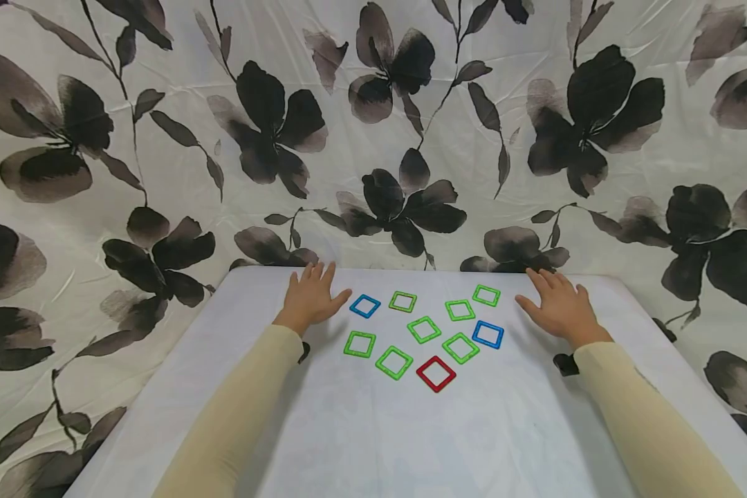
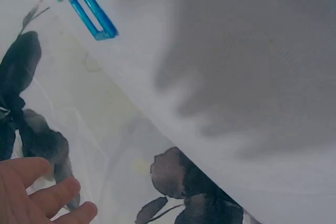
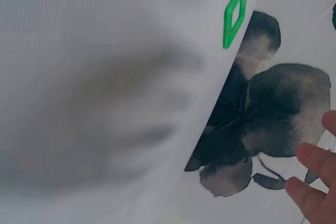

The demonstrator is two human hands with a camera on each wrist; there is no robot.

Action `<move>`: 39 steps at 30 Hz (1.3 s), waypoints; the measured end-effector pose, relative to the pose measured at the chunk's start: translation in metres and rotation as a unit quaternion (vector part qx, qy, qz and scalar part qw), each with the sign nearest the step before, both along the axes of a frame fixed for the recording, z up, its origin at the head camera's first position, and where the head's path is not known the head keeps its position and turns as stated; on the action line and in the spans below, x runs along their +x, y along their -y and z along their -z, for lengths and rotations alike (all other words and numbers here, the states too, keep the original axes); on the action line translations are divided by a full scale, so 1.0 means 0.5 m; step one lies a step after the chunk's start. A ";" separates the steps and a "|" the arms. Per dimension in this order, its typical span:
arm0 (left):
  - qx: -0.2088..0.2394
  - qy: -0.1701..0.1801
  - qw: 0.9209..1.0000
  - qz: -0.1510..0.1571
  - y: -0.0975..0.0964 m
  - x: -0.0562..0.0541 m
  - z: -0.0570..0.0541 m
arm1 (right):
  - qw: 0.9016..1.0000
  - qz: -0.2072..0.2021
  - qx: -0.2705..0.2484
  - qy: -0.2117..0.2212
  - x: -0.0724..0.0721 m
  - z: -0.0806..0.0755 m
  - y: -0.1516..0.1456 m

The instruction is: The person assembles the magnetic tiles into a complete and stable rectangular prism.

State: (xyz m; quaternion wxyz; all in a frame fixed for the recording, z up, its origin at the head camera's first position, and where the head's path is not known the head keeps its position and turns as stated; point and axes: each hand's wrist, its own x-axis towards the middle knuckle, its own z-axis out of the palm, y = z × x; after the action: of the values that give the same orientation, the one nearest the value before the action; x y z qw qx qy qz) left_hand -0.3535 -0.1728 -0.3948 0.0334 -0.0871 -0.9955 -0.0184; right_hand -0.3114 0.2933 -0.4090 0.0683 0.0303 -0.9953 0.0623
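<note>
Several square plastic frames lie flat and apart on the white table. Most are green, such as one green square frame [image 1: 424,317] near the middle, whose point marks its upper bar. A red square frame [image 1: 436,391] is closest to me. One blue square frame [image 1: 475,337] sits on the right; another blue square frame [image 2: 100,16] is nearest my left hand [image 1: 311,299]. That hand is spread above the table's far left side and holds nothing. On the far right, my right hand [image 1: 559,307], also spread and holding nothing, is nearest a green square frame [image 3: 227,30].
The white table [image 1: 373,443] ends at a far edge just beyond the frames. Behind it hangs a white cloth [image 1: 180,152] with dark flower prints. A dark band [image 1: 566,364] shows at the right wrist, and both hands cast shadows on the tabletop.
</note>
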 end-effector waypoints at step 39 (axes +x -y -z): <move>-0.005 -0.019 0.994 0.104 -0.071 0.093 0.033 | 0.991 -0.134 0.000 -0.023 0.075 0.019 0.120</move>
State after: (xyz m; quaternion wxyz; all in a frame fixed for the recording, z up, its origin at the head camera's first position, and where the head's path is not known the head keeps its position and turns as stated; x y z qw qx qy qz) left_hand -0.3071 -0.1372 -0.4112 0.0500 -0.1904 -0.9803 -0.0154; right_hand -0.2740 0.2331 -0.4187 0.0817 0.1652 -0.9804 0.0702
